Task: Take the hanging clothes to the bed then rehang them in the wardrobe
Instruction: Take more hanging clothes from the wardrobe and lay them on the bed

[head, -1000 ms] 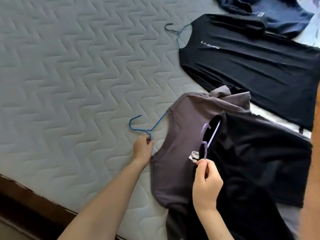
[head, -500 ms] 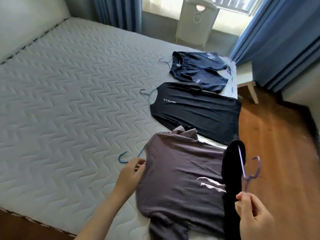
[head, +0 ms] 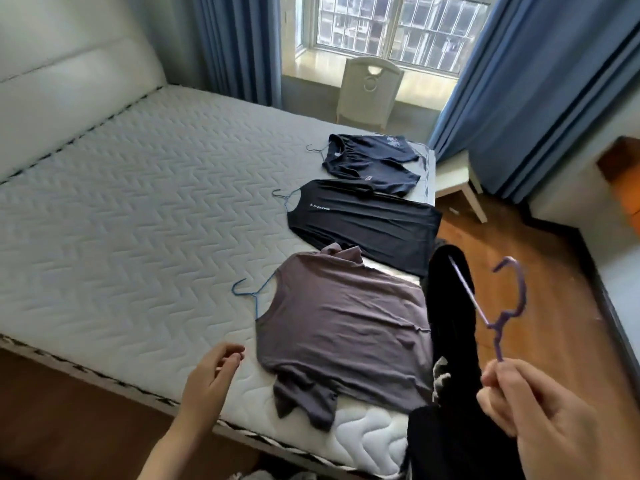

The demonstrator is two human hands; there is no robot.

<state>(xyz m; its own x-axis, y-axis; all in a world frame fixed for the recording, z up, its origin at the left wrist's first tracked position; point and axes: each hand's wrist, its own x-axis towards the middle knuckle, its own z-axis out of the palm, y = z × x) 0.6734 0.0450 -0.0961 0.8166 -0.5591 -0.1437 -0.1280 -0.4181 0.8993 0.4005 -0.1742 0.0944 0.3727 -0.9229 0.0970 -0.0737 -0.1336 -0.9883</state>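
Three shirts lie flat in a row near the right edge of the bed [head: 121, 220]: a grey-brown shirt [head: 343, 323] on a blue hanger [head: 251, 296], a black shirt [head: 363, 226] behind it, and a navy shirt [head: 370, 161] farthest away. My right hand [head: 540, 407] grips the stem of a purple hanger [head: 502, 306], and a black garment [head: 450, 341] hangs from it, raised off the bed at the right. My left hand [head: 211, 379] hovers over the bed's near edge with fingers loosely curled, holding nothing.
A white chair [head: 367, 88] stands under the window beyond the bed. Blue curtains [head: 519, 98] hang on both sides. A white stool [head: 457, 181] sits by the bed's far right corner on the wooden floor [head: 554, 289]. The padded headboard [head: 69, 81] is at the left.
My left hand has let go of the blue hanger and drawn back towards the bed's edge. My right hand has lifted the black garment on its purple hanger up and to the right, off the grey-brown shirt.
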